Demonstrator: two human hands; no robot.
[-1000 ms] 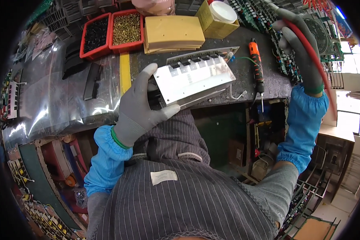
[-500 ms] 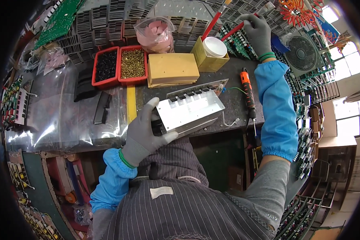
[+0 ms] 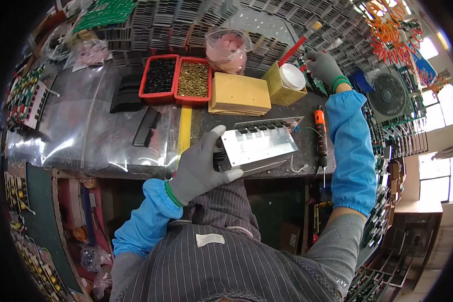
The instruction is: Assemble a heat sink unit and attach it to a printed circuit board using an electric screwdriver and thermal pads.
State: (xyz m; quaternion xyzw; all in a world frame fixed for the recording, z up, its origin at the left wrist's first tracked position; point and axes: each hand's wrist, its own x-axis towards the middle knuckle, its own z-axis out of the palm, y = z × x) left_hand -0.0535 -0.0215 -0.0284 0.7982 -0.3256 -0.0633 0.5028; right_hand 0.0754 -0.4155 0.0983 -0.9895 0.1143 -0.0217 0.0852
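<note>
My left hand (image 3: 199, 166), in a grey glove, grips the left end of a shiny metal plate assembly (image 3: 259, 147), thumb below and fingers above. Black components line its far edge, and a circuit board shows behind it. The assembly is tilted above the bench's front edge. At the upper right, my gloved right hand (image 3: 324, 69) is closed around a red-handled brush (image 3: 332, 45), mostly hidden by the fingers. Left of that hand stands a yellow box (image 3: 282, 90) with a white cup (image 3: 292, 76) and another red-handled brush (image 3: 294, 49).
An orange-black electric screwdriver (image 3: 320, 132) lies right of the assembly. Red bins hold black parts (image 3: 161, 75) and brass screws (image 3: 193, 79). Beside them are stacked yellow boards (image 3: 240, 94) and a bag of pink material (image 3: 228, 52). A fan (image 3: 389, 94) stands at the right.
The view has shifted, so the bench things sit further right. My right hand has come lower, closer to the white cup, with the brush. My left hand keeps hold of the assembly.
</note>
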